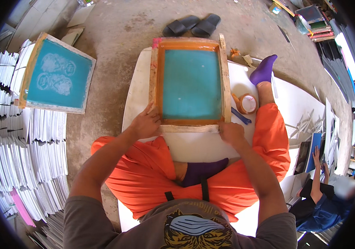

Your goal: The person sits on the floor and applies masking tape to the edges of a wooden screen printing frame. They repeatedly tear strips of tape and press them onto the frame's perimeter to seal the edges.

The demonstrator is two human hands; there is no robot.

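Along the near edge of a wooden-framed screen [192, 85], both hands set at the corners. At the near left corner, left hand [146, 121] clamped on the wood, with a finger stretched up along the outer side. At the near right corner, right hand [232, 132] closed on the wood with fingers curled in, their tips hidden. Between and beyond the hands, plain teal mesh inside an orange-brown border, over a white board [138, 91]; hard to tell whether flat against it or slightly raised.

Just below the hands, orange trousers [268, 137] with knees spread wide, and between them a tucked foot in a purple sock [204, 170]. Just beyond the right hand, beside the frame, a dark blue tool [241, 116] and, next to it, a roll of brown tape [248, 103]. Past these, the other foot, stretched out.

Well to the left of the left hand, a second teal screen [57, 85] with pale patterns, near stacks of white sheets [46, 124]. Well beyond both hands, black slippers [192, 25] on the bare floor [115, 50]. Far to the right of the right hand, a co-worker [329, 207] in dark blue, with one arm reaching to a blue panel [316, 140].
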